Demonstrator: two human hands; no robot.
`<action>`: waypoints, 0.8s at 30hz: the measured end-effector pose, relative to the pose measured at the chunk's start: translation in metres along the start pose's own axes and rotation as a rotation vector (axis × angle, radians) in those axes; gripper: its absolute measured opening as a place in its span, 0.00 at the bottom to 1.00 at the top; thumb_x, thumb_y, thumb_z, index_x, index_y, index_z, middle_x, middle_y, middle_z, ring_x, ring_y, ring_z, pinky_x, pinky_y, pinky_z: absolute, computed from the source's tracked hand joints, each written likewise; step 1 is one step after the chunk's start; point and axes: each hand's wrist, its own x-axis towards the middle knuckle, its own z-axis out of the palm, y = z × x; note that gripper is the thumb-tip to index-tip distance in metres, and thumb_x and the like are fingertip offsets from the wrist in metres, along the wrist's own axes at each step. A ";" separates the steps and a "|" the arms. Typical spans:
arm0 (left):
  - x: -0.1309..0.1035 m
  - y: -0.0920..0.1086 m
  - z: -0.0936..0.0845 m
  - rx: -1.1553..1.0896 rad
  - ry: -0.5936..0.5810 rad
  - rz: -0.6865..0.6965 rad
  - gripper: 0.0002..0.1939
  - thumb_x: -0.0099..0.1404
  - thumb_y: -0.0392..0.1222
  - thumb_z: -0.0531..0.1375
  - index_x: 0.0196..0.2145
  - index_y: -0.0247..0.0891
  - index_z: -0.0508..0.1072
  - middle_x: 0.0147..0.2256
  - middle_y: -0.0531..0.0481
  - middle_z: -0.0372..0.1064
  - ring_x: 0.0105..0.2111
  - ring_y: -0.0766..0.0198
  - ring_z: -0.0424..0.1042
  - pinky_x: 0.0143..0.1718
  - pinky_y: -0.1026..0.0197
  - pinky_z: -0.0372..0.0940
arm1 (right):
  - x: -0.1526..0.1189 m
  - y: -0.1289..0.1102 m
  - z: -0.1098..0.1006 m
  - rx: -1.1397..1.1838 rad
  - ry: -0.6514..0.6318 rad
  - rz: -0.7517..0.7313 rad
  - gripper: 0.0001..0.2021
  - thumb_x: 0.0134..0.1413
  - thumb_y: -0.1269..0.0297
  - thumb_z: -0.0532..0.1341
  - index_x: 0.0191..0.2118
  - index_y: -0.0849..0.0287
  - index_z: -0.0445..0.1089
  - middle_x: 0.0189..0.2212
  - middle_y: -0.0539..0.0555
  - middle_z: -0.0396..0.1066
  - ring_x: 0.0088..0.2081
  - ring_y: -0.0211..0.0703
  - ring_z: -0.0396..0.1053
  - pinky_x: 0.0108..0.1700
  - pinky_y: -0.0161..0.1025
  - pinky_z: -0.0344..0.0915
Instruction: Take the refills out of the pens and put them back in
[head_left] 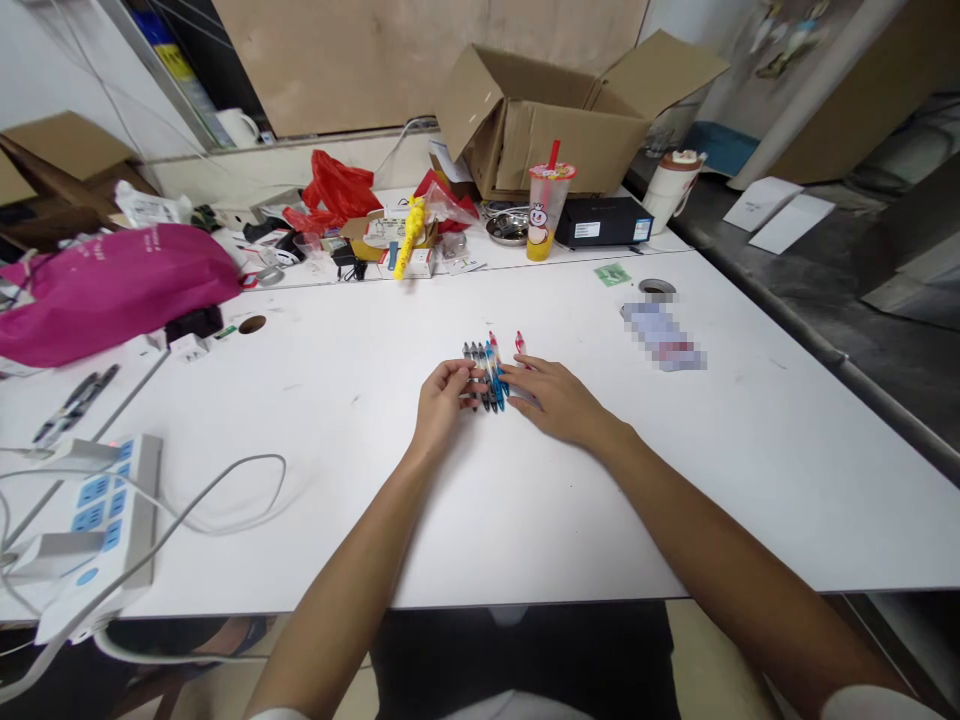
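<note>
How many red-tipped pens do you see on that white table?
2: the first red-tipped pen sits beside a blue pen; the second red-tipped pen lies apart from it, by the right hand. The hands may hide others.

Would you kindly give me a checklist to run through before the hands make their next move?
1. Left hand at the black pens: ok.
2. Right hand at the blue pens: ok.
3. All pens packed side by side: not ok; one red-tipped pen lies apart, partly under the right hand.
4. Firm grip on any pen: cannot tell; the fingers hide the contact.
5. Drink cup upright and away from both hands: ok.
</note>
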 end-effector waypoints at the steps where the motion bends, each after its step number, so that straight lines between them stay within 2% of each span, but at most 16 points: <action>1: 0.000 0.000 0.000 0.000 -0.001 0.004 0.07 0.65 0.43 0.62 0.39 0.38 0.74 0.41 0.44 0.77 0.34 0.63 0.76 0.33 0.62 0.68 | 0.000 0.001 0.002 -0.003 -0.010 0.009 0.21 0.68 0.63 0.54 0.64 0.52 0.67 0.62 0.57 0.69 0.67 0.56 0.59 0.61 0.58 0.61; 9: 0.001 0.000 0.000 -0.009 0.002 -0.003 0.06 0.66 0.42 0.61 0.38 0.38 0.75 0.40 0.44 0.77 0.34 0.64 0.76 0.32 0.62 0.68 | 0.005 0.002 0.004 -0.052 0.025 0.018 0.16 0.69 0.59 0.56 0.55 0.53 0.76 0.57 0.56 0.74 0.58 0.57 0.66 0.56 0.55 0.63; 14: 0.001 0.000 0.000 -0.014 0.002 -0.004 0.06 0.66 0.42 0.61 0.38 0.37 0.74 0.39 0.44 0.76 0.33 0.64 0.76 0.31 0.63 0.68 | 0.006 -0.002 0.000 -0.007 0.116 0.049 0.14 0.70 0.58 0.56 0.48 0.52 0.80 0.49 0.55 0.79 0.52 0.55 0.69 0.53 0.53 0.63; 17: 0.001 0.000 0.000 -0.005 0.001 -0.007 0.07 0.66 0.42 0.62 0.38 0.37 0.74 0.38 0.45 0.76 0.33 0.64 0.76 0.31 0.63 0.68 | 0.004 -0.006 -0.002 0.155 0.280 0.181 0.14 0.69 0.56 0.57 0.46 0.53 0.80 0.42 0.56 0.81 0.46 0.52 0.72 0.49 0.51 0.66; 20: 0.000 0.001 -0.001 0.006 0.002 -0.003 0.07 0.66 0.43 0.62 0.38 0.37 0.74 0.38 0.44 0.76 0.33 0.64 0.76 0.32 0.63 0.68 | 0.003 -0.009 -0.003 0.425 0.533 0.379 0.15 0.67 0.53 0.59 0.46 0.55 0.80 0.40 0.57 0.81 0.41 0.49 0.75 0.41 0.46 0.69; 22: 0.000 0.002 -0.001 0.009 0.007 -0.002 0.06 0.66 0.42 0.61 0.38 0.37 0.75 0.38 0.44 0.77 0.33 0.64 0.76 0.32 0.62 0.68 | 0.004 -0.010 -0.005 0.560 0.666 0.481 0.16 0.65 0.52 0.60 0.46 0.57 0.79 0.41 0.58 0.81 0.42 0.49 0.77 0.37 0.43 0.69; 24: 0.000 0.002 -0.001 0.009 0.011 -0.002 0.06 0.67 0.42 0.61 0.39 0.37 0.75 0.39 0.44 0.77 0.33 0.63 0.76 0.32 0.62 0.68 | 0.005 -0.011 -0.008 0.638 0.726 0.526 0.17 0.63 0.50 0.61 0.46 0.59 0.78 0.41 0.60 0.81 0.44 0.51 0.78 0.34 0.41 0.69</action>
